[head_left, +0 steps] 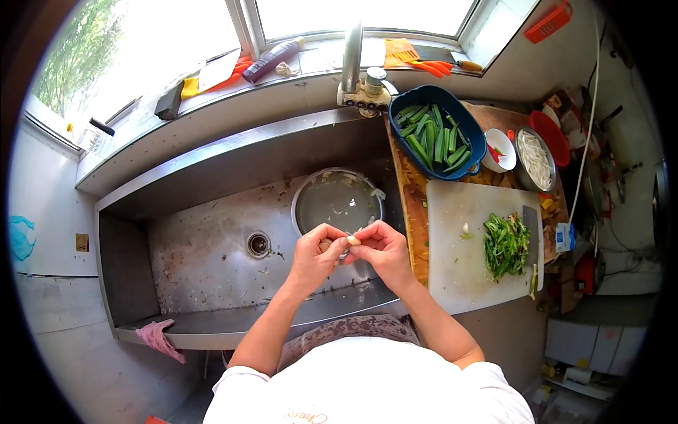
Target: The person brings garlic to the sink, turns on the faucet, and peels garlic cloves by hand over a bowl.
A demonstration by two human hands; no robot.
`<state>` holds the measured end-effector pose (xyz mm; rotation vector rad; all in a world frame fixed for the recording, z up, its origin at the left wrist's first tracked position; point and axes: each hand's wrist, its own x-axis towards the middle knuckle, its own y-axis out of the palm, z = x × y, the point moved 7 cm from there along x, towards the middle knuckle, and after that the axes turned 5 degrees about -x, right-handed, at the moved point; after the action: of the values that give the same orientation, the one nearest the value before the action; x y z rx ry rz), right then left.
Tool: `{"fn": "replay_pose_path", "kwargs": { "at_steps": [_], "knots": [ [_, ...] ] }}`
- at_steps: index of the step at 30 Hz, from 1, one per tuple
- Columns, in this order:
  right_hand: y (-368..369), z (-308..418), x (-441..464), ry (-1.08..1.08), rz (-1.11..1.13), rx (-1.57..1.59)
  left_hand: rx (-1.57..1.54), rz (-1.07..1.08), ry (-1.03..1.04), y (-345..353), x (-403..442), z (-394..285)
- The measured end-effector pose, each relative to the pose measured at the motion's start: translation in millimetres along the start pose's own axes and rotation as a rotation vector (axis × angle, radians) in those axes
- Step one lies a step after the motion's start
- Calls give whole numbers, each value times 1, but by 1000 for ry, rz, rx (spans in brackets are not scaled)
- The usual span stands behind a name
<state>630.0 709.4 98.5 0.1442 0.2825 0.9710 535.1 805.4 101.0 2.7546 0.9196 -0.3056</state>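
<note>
A long stainless-steel sink (pixel 205 247) ran beneath the bright window, its floor dull and flecked with scraps. Over a round metal basin (pixel 295 206) of cloudy water, the person's left hand (pixel 312 260) and right hand (pixel 386 256) met, thumbs and fingertips of both pinching a small, smooth, cream-white clove (pixel 353 240), probably garlic. A tan, rounded piece (pixel 325 245) showed among the left fingers, too small to identify.

The step in hand looked like peeling; the next move seemed to call for a light, steady pinch while fingernails worked at any clinging skin, since so slick a clove could slip into the water.

To the right, a flat white cutting board (pixel 452 275) carried loose, leafy chopped greens (pixel 506 246); beyond it, a deep blue plastic basket (pixel 478 145) held firm, angular green strips (pixel 439 141).
</note>
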Motion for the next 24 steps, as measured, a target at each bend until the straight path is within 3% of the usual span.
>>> {"fn": "replay_pose_path", "kwargs": {
  "at_steps": [8, 9, 11, 15, 18, 21, 24],
  "knots": [
    [1, -1, -2, -9, 0, -13, 106, -29, 105, 2, 5, 0],
    [2, 1, -2, 1, 7, 12, 46, -20, 41, 2, 5, 3],
    [4, -2, -1, 89, 71, 236, -73, -3, -87, 2, 4, 8],
    [10, -5, -1, 209, 218, 541, -99, -8, -94, -3, 5, 13],
    [12, -6, -1, 291, 222, 592, -107, -43, -91, -7, 5, 12],
    [9, -4, -1, 255, 141, 467, -128, -24, -96, -9, 4, 8],
    [3, -4, 2, 157, 70, 142, -54, 24, -64, -6, 3, 5]
  ]
}}
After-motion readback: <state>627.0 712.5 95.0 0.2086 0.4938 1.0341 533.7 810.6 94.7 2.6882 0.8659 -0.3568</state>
